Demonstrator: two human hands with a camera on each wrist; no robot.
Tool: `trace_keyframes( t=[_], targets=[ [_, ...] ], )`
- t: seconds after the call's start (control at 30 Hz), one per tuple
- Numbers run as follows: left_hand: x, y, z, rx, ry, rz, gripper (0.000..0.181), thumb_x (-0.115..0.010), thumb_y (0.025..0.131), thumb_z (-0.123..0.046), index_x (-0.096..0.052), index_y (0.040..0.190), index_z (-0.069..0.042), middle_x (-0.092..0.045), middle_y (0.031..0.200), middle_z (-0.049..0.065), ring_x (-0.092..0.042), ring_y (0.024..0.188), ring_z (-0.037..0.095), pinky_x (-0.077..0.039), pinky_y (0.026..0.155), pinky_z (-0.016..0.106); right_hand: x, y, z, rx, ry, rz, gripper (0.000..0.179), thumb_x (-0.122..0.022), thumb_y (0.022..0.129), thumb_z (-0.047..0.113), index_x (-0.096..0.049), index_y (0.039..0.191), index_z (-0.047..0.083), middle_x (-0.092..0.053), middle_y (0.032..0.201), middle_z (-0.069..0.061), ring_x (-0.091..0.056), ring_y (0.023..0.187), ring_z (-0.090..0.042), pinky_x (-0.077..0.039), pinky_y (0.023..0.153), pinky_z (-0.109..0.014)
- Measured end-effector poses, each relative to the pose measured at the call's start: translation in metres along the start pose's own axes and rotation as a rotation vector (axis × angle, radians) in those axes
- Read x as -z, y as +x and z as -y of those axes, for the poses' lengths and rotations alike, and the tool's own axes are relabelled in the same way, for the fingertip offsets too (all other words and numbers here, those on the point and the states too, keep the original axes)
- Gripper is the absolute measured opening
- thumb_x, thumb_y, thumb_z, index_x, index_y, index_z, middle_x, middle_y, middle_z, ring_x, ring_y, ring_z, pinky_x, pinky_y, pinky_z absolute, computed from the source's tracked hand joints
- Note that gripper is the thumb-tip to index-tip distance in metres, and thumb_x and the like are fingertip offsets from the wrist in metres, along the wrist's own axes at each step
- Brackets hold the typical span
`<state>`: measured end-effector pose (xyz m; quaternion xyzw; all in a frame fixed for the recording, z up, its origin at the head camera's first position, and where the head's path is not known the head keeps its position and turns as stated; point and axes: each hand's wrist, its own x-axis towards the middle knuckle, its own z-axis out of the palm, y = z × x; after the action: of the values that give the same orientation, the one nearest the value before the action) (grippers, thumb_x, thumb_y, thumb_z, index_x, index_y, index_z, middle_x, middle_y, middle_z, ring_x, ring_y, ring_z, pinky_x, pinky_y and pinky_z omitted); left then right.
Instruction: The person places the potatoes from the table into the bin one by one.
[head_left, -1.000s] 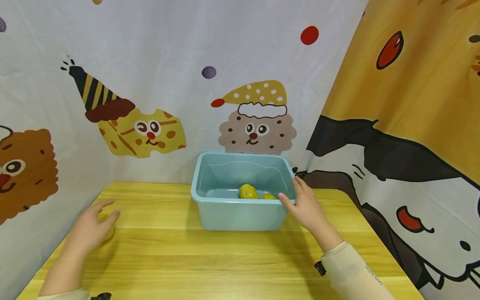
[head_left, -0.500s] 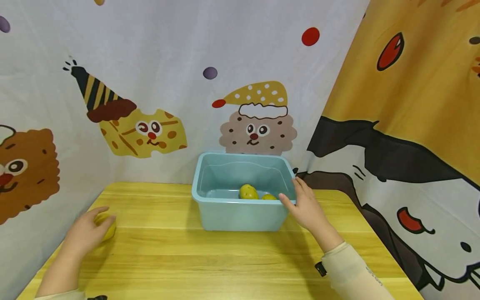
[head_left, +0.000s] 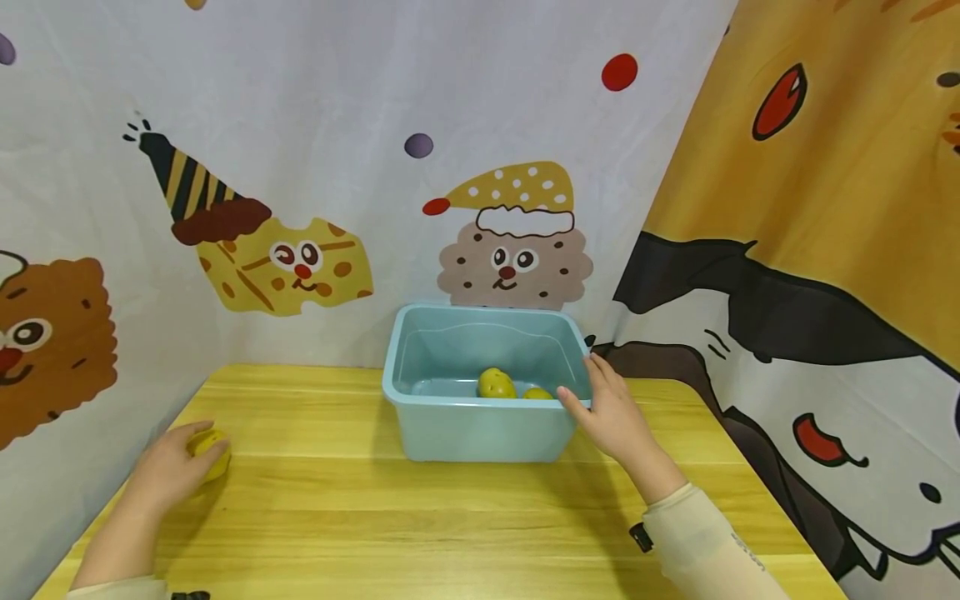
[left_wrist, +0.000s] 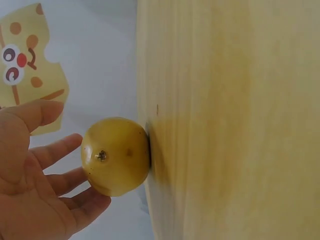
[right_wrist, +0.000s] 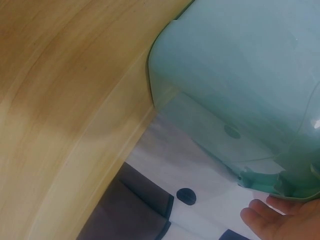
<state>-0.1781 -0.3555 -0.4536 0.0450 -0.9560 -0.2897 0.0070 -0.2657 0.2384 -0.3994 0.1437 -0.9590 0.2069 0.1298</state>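
A round yellow fruit [left_wrist: 117, 157], with a dark star-shaped blossom end and small specks, sits on the wooden table at the left. My left hand [head_left: 168, 467] is around its far and left sides. In the left wrist view the fingers [left_wrist: 65, 180] reach behind the fruit, loosely bent, while the thumb stands apart from it. A pale blue plastic bin [head_left: 487, 433] stands at the table's back with two yellow fruits [head_left: 497, 383] inside, one partly hidden by the front wall. My right hand [head_left: 615, 417] holds its front right corner, thumb over the rim, fingers along the outside.
The yellow wooden table [head_left: 337, 517] runs up to a white cloth backdrop [head_left: 315, 100] printed with cartoon snacks. Another printed cloth [head_left: 847, 317], orange, black and white, hangs along the right side.
My left hand has come down and in around the yellow fruit at the left, its thumb and fingers lower than before. The right hand and the bin stay in place.
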Motion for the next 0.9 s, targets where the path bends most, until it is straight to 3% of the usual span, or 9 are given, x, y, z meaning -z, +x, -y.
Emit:
trace_keyframes(
  t=[0.37, 0.63, 0.9],
  targets=[
    [-0.003, 0.003, 0.008, -0.013, 0.041, 0.021, 0.072, -0.047, 0.105, -0.040, -0.036, 0.138, 0.024, -0.035, 0.138, 0.048, -0.038, 0.119, 0.066, -0.040, 0.090, 0.071, 0.001, -0.001, 0.001, 0.005, -0.005, 0.000, 0.086, -0.045, 0.101, 0.059, -0.027, 0.154, -0.007, -0.022, 0.160, -0.026, -0.026, 0.143, -0.050, -0.028, 0.109, -0.069],
    [-0.004, 0.006, 0.011, -0.017, 0.053, 0.037, 0.076, -0.057, 0.101, -0.038, -0.035, 0.138, 0.024, -0.036, 0.135, 0.049, -0.038, 0.117, 0.067, -0.041, 0.089, 0.071, 0.000, -0.001, 0.001, -0.002, 0.007, 0.005, 0.088, -0.046, 0.100, 0.060, -0.027, 0.154, -0.006, -0.022, 0.161, -0.025, -0.026, 0.144, -0.049, -0.028, 0.110, -0.068],
    [-0.005, 0.009, 0.011, 0.010, 0.038, 0.060, 0.082, -0.063, 0.097, -0.037, -0.030, 0.140, 0.025, -0.032, 0.136, 0.051, -0.033, 0.120, 0.068, -0.036, 0.093, 0.073, 0.000, -0.001, 0.001, 0.003, 0.010, 0.001, 0.088, -0.045, 0.101, 0.059, -0.026, 0.154, -0.007, -0.021, 0.161, -0.026, -0.025, 0.144, -0.049, -0.028, 0.109, -0.068]
  ],
)
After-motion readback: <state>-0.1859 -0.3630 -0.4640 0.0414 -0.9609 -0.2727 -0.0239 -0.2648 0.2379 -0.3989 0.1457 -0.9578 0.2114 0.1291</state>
